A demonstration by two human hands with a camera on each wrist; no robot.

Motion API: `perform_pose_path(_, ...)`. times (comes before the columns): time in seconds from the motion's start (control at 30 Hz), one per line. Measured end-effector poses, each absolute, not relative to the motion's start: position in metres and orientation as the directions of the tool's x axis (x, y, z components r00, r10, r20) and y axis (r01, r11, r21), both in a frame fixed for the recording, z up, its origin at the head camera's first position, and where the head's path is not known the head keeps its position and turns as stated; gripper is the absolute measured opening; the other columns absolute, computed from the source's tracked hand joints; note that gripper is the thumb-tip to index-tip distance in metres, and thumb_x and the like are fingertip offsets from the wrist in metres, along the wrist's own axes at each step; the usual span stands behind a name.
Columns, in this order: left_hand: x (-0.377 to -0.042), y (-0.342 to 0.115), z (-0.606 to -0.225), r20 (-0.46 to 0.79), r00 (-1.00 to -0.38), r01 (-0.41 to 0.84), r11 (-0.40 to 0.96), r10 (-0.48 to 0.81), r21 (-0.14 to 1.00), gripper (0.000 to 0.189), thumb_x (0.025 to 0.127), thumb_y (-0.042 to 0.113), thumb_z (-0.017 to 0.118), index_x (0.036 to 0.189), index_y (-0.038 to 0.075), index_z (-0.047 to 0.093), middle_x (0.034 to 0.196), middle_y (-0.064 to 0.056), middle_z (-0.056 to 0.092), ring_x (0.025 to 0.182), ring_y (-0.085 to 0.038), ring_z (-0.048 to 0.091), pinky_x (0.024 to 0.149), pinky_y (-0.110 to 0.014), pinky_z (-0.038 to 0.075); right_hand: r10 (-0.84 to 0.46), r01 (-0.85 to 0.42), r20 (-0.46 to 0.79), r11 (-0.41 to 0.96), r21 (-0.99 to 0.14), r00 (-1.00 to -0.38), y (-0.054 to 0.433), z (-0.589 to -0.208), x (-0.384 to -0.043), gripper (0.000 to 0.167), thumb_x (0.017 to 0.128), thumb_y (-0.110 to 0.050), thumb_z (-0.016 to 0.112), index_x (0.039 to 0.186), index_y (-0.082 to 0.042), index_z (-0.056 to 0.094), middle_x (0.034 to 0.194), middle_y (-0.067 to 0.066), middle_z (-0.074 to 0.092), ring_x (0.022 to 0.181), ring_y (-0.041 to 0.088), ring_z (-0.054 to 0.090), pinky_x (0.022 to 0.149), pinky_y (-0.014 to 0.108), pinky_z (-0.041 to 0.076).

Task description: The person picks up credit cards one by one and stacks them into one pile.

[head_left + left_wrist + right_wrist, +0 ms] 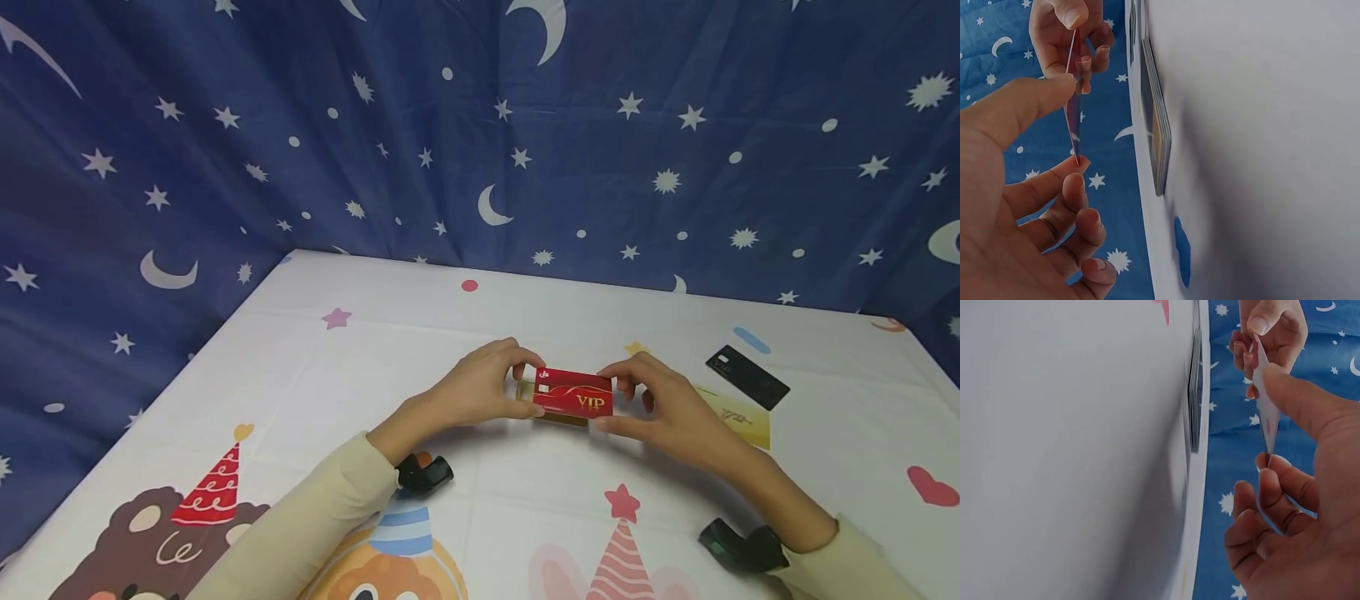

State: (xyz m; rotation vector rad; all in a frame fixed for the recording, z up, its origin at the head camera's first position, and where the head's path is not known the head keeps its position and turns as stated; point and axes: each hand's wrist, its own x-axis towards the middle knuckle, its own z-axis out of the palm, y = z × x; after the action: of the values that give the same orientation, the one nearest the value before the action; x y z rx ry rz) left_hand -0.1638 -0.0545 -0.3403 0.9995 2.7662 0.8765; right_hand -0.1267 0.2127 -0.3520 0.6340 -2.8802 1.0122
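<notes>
A red card marked VIP (568,392) is held by its two short ends between both hands. My left hand (483,385) pinches the left end with thumb and fingers; my right hand (667,412) pinches the right end. Directly below it, on the table, lies a stack of cards with a gold top (527,390), mostly hidden by the red card in the head view. Both wrist views show a gap between the held card (1073,122) and the card stack (1194,394). The remaining fingers of each hand are loosely bent.
To the right lie a black card (747,377) and a yellow-gold card (750,423), the latter partly behind my right hand. A white cloth with cartoon prints (510,500) covers the table. A blue star-and-moon curtain (420,125) hangs along the back and left.
</notes>
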Motion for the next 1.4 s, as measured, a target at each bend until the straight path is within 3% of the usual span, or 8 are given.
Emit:
perform_pose_path(0.6, -0.172, -0.065, -0.354, 0.067, -0.808, 0.516, 0.648, 0.586, 0.560, 0.050, 0.075, 0.032, 0.081, 0.118, 0.013, 0.065, 0.087, -0.001, 0.053, 0.079, -0.011, 0.046, 0.066, -0.027, 0.039, -0.364, -0.362, 0.125, 0.711, -0.603, -0.923, 0.197, -0.367, -0.133, 0.060, 0.072, -0.038, 0.083, 0.122, -0.015, 0.059, 0.092, 0.000, 0.051, 0.082, 0.016, 0.048, 0.065, 0.027, 0.045)
perform_pose_path(1.1, -0.175, -0.067, -0.364, 0.057, -0.801, 0.520, 0.647, 0.596, 0.558, 0.053, 0.074, 0.033, 0.082, 0.118, 0.010, 0.065, 0.084, 0.000, 0.052, 0.076, -0.011, 0.046, 0.066, -0.026, 0.038, -0.395, -0.413, 0.159, 0.725, -0.551, -0.905, 0.196, -0.376, -0.136, 0.061, 0.072, -0.043, 0.082, 0.122, -0.013, 0.062, 0.087, -0.002, 0.048, 0.075, 0.013, 0.045, 0.059, 0.025, 0.040)
perform_pose_path(1.4, -0.176, -0.067, -0.367, 0.065, -0.793, 0.538, 0.647, 0.606, 0.541, 0.052, 0.074, 0.033, 0.082, 0.118, 0.010, 0.065, 0.083, 0.002, 0.052, 0.077, -0.011, 0.045, 0.066, -0.026, 0.040, -0.382, -0.381, 0.112, 0.759, -0.527, -0.917, 0.194, -0.376, -0.135, 0.065, 0.070, -0.045, 0.083, 0.122, -0.013, 0.062, 0.091, -0.003, 0.049, 0.078, 0.013, 0.045, 0.060, 0.025, 0.043)
